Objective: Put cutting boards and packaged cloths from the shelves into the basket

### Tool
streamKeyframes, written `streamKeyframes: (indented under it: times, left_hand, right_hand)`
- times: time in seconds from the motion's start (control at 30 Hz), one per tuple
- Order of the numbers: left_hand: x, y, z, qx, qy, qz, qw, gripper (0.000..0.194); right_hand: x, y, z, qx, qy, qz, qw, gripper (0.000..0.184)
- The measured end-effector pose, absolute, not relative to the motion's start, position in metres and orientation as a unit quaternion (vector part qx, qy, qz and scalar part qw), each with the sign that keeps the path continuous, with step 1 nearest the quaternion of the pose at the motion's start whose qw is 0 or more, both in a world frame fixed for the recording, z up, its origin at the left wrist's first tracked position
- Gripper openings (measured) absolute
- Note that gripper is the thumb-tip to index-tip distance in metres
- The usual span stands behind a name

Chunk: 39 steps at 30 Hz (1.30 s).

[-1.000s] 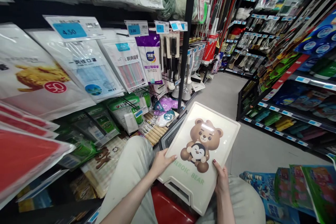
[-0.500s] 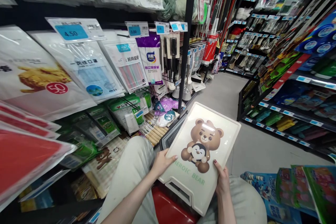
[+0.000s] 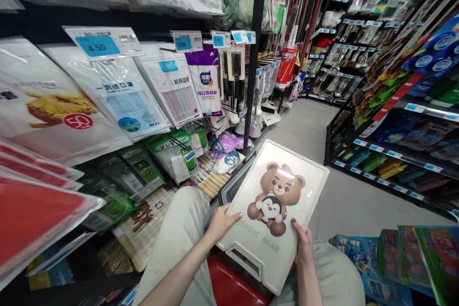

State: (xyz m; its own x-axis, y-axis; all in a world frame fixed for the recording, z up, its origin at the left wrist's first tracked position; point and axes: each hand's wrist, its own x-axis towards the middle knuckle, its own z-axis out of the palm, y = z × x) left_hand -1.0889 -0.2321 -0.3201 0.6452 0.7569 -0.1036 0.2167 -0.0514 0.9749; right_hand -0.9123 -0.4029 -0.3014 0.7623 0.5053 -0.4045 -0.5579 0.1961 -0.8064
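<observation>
Between my knees I hold a cream cutting board, tilted, with a slot handle at its near end. Its face carries a brown bear hugging a penguin and the words "HEROIC BEAR". My left hand grips the left edge, thumb on the face and fingers hidden beneath. Closed around the opposite edge is my right hand, its thumb also on top. Behind the board's left side shows part of a dark grey basket.
A shelf on the left holds hanging packs of masks, straws and gloves. Another patterned bear board lies low on it. Right shelves carry bottles and bags. Grey floor runs between. A red surface is under me.
</observation>
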Motion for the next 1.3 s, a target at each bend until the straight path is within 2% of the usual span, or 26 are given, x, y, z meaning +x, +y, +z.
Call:
streamKeyframes:
  times: [1.3]
  left_hand:
    - [-1.0901,-0.2313,-0.3238,0.697,0.349,0.223,0.585,0.036]
  right_hand:
    - [-0.9122,-0.4037,-0.3012,-0.526,0.031,0.354,0.772,0.044]
